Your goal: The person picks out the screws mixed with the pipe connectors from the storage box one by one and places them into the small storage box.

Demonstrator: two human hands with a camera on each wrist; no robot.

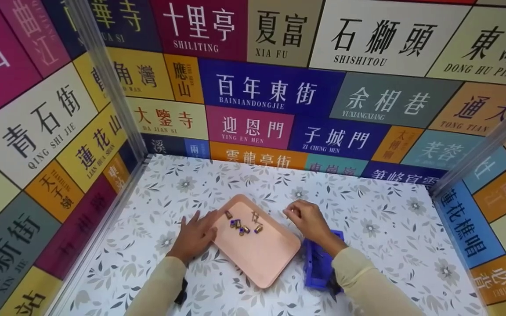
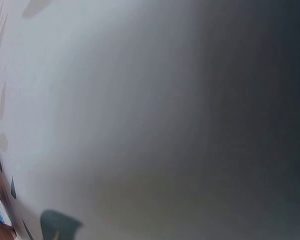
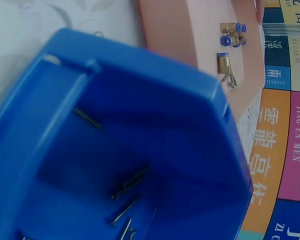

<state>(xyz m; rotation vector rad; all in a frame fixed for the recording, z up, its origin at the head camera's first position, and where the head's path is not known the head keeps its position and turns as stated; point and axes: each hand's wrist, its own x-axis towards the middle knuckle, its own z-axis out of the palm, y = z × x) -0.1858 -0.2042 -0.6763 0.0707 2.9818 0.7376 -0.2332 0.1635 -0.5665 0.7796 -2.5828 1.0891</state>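
A pink tray (image 1: 264, 261) lies on the table with several brass fittings with blue collars (image 1: 246, 229) and a small cluster of screws (image 1: 255, 216) in its far half. My left hand (image 1: 195, 235) rests at the tray's left rim, fingers spread and relaxed. Just off the tray's right edge, my right hand (image 1: 310, 219) hovers with fingers curled and thumb against the index finger; I cannot tell whether something small is pinched there. Under the right forearm stands a blue bin (image 1: 316, 265). In the right wrist view, several screws (image 3: 122, 210) and a dark threaded piece (image 3: 88, 118) lie inside it.
The table (image 1: 156, 210) has a white covering printed with leaves and flowers. Panels with street-name lettering (image 1: 275, 92) rise behind and on both sides, with clear corner strips (image 1: 123, 92). Blurred table surface fills most of the left wrist view.
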